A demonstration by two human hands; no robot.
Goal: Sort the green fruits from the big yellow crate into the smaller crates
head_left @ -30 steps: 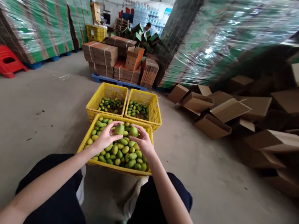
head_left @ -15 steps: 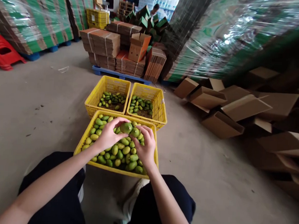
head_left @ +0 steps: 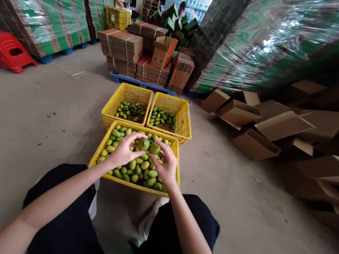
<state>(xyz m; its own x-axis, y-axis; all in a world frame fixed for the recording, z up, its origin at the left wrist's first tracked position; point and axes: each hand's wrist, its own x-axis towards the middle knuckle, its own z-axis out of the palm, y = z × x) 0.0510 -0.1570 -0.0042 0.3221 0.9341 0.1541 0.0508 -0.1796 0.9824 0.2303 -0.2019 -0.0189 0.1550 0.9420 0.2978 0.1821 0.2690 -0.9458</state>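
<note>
Above the front yellow crate [head_left: 99, 153], my left hand [head_left: 125, 149] pinches a green lemon [head_left: 143, 144] between thumb and fingers. My right hand [head_left: 166, 163] grips another green lemon [head_left: 154, 148] right beside it; I cannot tell whether the two fruits touch. Below both hands, the crate is filled with green and yellowish lemons [head_left: 144, 165], partly hidden by my hands. Behind it stand a rear left crate [head_left: 109, 105] and a rear right crate [head_left: 187, 124], each with a layer of darker green fruit on its bottom.
Bundled flat cartons [head_left: 124, 47] and an upright orange box [head_left: 164, 52] rest on a blue pallet [head_left: 140, 82]. Open cardboard boxes [head_left: 257, 144] lie heaped on the right. A red stool [head_left: 11, 52] stands left, near wrapped pallets [head_left: 50, 16]. A person [head_left: 181, 8] is far back.
The view has shifted slightly, so the surroundings sit a little further right. Both hands still hold their lemons; the left one has been turned, its end now facing me more.
</note>
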